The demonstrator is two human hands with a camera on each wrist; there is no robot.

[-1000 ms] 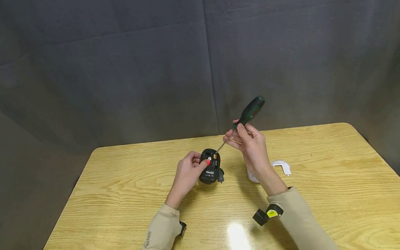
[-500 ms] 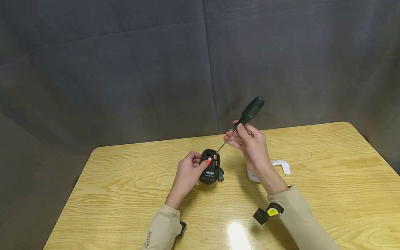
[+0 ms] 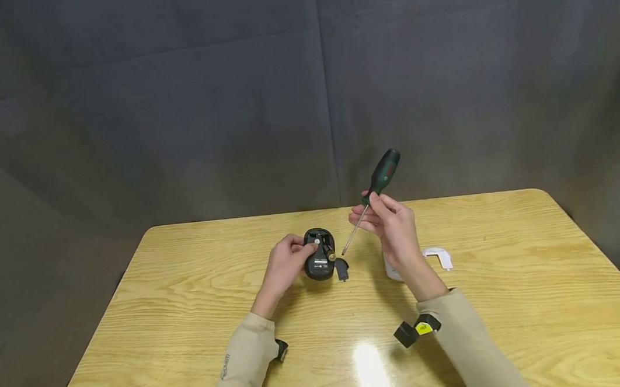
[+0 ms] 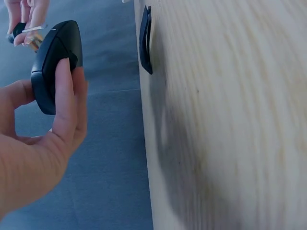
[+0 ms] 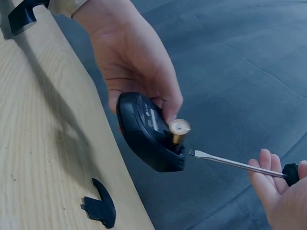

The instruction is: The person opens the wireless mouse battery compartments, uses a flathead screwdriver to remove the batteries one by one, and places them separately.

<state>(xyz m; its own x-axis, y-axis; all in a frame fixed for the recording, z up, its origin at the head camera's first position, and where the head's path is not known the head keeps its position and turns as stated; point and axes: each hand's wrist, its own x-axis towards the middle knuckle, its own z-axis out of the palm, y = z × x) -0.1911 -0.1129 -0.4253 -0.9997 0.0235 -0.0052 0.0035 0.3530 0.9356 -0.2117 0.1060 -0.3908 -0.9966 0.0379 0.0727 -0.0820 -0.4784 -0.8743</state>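
My left hand grips a black computer mouse turned underside up, just above the wooden table. One end of a gold-capped battery sticks up out of the mouse's open compartment. My right hand pinches a green-handled flat screwdriver near the base of its handle. The screwdriver's blade tip hangs free a little right of the battery. In the left wrist view my fingers wrap the mouse's rounded back. The black battery cover lies on the table beside the mouse.
A white curved plastic piece lies on the table right of my right forearm, and a white object shows partly behind that wrist. Dark grey cloth hangs behind the table. Wrist cameras sit on both sleeves.
The screwdriver tip has pulled back out of the mouse's compartment and swung steeper. One end of the battery now sticks up. My left hand and the mouse shifted slightly left.
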